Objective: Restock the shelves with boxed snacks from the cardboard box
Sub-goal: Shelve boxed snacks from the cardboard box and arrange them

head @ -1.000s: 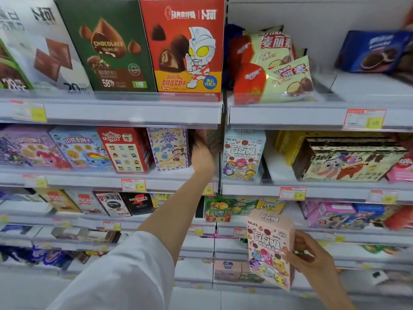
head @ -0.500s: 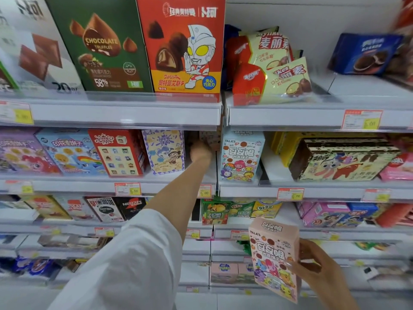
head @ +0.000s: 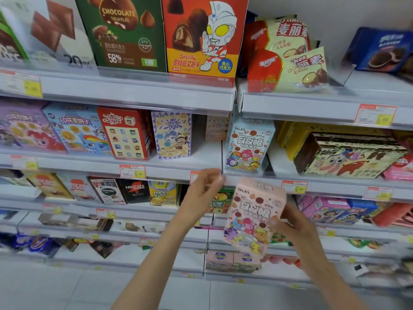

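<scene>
**Pink snack box held in the air below the middle shelf, other grip free**

The right grip has hold of the pink snack box. Its thumb lies on the printed front near the lower right, and its fingers wrap behind the box's right edge. The box is off every shelf, held in front of the lower rows with its cartoon front facing the camera. It is slightly tilted, so its top leans to the right. Its top edge sits just below the front rail of the middle shelf.

The left grip is raised just to the left of the pink box's upper corner, close to it but not touching. Its fingers are loosely curled with their tips up at the shelf rail, and they partly cover a price tag there. Motion blur softens the fingers, but nothing shows between them.

A blue snack box with the same lettering and characters stands upright on the middle shelf, almost straight above the held box. To its left the row has a gap with a small pale box set far back in it. Left of the gap stand a purple-trimmed box and then a red box, both upright at the shelf front. A yellow-and-white price tag is clipped to the rail below the red box. Another price tag sits on the rail to the right of the pink box's top.
</scene>
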{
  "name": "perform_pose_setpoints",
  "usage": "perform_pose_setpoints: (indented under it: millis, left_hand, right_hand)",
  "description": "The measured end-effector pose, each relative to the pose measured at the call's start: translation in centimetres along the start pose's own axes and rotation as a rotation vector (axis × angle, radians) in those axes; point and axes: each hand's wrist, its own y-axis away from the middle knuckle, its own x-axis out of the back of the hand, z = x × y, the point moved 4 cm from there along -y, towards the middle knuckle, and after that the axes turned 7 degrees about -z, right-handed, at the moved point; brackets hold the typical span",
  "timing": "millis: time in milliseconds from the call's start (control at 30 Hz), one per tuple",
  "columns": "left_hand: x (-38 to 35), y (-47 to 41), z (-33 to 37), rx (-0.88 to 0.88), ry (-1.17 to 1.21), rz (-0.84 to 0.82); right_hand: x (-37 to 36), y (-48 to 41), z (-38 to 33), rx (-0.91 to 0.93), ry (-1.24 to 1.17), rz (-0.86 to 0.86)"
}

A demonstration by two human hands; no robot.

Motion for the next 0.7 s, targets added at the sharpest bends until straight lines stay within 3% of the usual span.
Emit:
perform_pose_setpoints:
  millis: [67, 100, 233, 433, 533, 700]
  left_hand:
    - [-0.4, 1.2, -0.7, 0.096, -0.044, -0.261]
    - [-0.3, 1.6, -0.9, 0.124, -0.095, -0.277]
    - [2.0, 2.8, -0.9, 0.081, -0.269, 0.036]
    - [5.9, 3.8, 1.0, 0.088, -0.48, 0.605]
    - [6.2, 1.9, 1.8, 0.108, -0.544, 0.706]
    - [5.0, -1.3, 3.5, 0.078, -0.595, 0.715]
  right_hand:
    - [-1.4, -1.2, -0.9, 0.036, -0.055, -0.046]
    - [-1.9, -1.8, -1.1, 0.045, -0.077, -0.068]
    - [-3.5, -4.0, -2.1, 0.078, -0.009, -0.158]
    - [0.0, -5.8, -3.2, 0.148, -0.049, 0.078]
    - [1.6, -6.4, -2.7, 0.144, -0.047, 0.115]
    - [2.2, -6.8, -2.4, 0.158, -0.026, 0.16]
